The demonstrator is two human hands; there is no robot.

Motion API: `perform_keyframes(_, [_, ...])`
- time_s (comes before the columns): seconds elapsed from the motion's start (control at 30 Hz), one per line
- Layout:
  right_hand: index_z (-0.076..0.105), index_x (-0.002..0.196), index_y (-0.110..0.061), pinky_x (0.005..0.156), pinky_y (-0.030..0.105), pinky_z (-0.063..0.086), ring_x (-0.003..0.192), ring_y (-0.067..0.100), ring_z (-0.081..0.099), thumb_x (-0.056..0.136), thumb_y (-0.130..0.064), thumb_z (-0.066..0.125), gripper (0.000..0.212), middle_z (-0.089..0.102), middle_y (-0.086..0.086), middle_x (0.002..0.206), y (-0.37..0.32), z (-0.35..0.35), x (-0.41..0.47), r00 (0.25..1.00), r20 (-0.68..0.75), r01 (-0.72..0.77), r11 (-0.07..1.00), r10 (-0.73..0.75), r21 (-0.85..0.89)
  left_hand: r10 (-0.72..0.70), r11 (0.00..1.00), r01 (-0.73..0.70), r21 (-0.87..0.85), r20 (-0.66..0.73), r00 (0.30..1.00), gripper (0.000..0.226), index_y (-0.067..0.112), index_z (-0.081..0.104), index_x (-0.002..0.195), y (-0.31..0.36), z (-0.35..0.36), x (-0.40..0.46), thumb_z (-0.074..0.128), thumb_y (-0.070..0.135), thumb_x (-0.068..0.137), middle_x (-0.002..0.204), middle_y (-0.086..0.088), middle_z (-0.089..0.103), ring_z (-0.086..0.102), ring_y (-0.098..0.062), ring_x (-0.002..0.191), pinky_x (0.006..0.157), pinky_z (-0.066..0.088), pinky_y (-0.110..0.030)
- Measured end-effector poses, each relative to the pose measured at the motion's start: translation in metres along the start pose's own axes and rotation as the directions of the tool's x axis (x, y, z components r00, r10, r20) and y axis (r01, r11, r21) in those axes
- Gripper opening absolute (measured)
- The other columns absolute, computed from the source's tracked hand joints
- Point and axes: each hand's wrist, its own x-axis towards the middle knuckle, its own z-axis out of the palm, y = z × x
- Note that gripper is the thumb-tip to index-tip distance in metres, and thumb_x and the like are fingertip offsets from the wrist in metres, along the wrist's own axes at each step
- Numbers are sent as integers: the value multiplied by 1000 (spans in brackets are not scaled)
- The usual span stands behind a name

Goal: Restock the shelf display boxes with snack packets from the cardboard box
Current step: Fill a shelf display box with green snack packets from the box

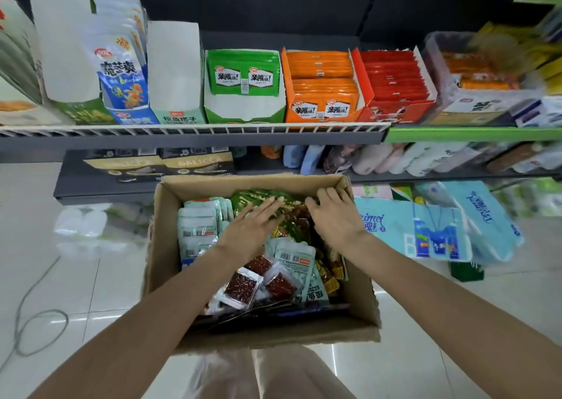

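Sorting through cardboard box (164, 246) at frame centre: left hand (255, 225) flat, fingers straight on green packets (258, 197); right hand (331, 213) curled over pile. Gather one flavour squarely; green display box (243, 106), upper centre, looks half-empty.

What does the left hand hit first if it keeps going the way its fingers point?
Probably the green snack packets at the far end of the brown cardboard box. The left hand lies flat, fingers pointing up-right over them; beyond is the box's far wall. Depth is unclear.
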Motion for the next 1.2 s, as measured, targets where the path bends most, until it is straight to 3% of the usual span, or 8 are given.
perform_keyframes(0.1, [46, 125, -13, 101, 37, 31, 118, 27, 44, 95, -31, 48, 36, 51, 9, 122, -13, 5, -6, 992, -113, 73, 988, -58, 138, -73, 988, 64, -139, -65, 995, 72, 24, 16, 150, -2, 3, -11, 58, 20, 92, 155, 4, -23, -13, -15, 145, 118, -2, -36])
perform_keyframes(0.23, [49, 126, -17, 115, 37, 14, 122, 23, 46, 95, -46, 45, 43, 55, 5, 124, -31, 16, -2, 998, -6, 65, 959, -66, 276, -239, 926, 197, -323, -97, 966, 66, 22, 27, 147, -15, 13, -30, 60, 28, 90, 159, 2, -2, 6, -19, 146, 118, 7, -37])
perform_keyframes(0.43, [60, 112, -18, 113, 35, 19, 114, 20, 51, 95, -40, 49, 30, 59, 5, 116, -49, 28, 13, 995, -10, -83, 907, 95, 412, -219, 931, 242, -272, 114, 969, 81, 23, 1, 152, -30, 25, -43, 56, 33, 93, 159, 3, -7, -6, -14, 146, 117, -2, -34])
perform_keyframes(0.7, [65, 92, -20, 96, 34, 32, 103, 23, 55, 95, -31, 54, 15, 61, 4, 104, -48, 20, 19, 984, 106, -178, 819, 143, 546, -296, 793, 267, -547, 36, 954, 53, 22, 40, 138, -34, 22, -49, 60, 11, 90, 154, 0, 25, 23, -19, 142, 116, 23, -33])
perform_keyframes(0.93, [61, 101, -17, 100, 35, 32, 105, 22, 53, 91, -12, 57, 12, 57, 3, 104, -59, 28, 14, 984, -40, -140, 884, 176, 446, -347, 766, 257, -589, -42, 937, 21, 13, 59, 107, -40, 22, -58, 64, 14, 87, 108, -6, 59, 50, -22, 108, 89, 44, -34])
perform_keyframes(1.07, [55, 108, -9, 83, 36, 48, 101, 25, 48, 79, 6, 61, 33, 50, 8, 108, -71, 28, 6, 961, -266, 42, 902, 81, 429, -402, 748, 284, -599, -69, 913, 8, 11, 60, 95, -40, 17, -53, 62, 15, 89, 87, -7, 63, 59, -29, 86, 73, 48, -35])
perform_keyframes(1.13, [49, 110, -12, 80, 37, 50, 101, 21, 51, 87, -10, 58, 24, 52, 5, 111, -79, 24, 2, 990, -136, 110, 789, -34, 605, -424, 752, 335, -568, -27, 905, 13, 15, 62, 102, -41, 16, -52, 56, 21, 93, 87, -10, 65, 60, -31, 84, 72, 49, -36])
perform_keyframes(1.2, [42, 118, -15, 77, 35, 46, 100, 22, 52, 89, -27, 57, 35, 52, 4, 114, -88, 23, -1, 983, 103, 37, 711, -152, 702, -433, 741, 355, -570, -1, 901, 19, 19, 63, 110, -42, 21, -53, 50, 22, 96, 95, -12, 66, 61, -33, 89, 76, 51, -40])
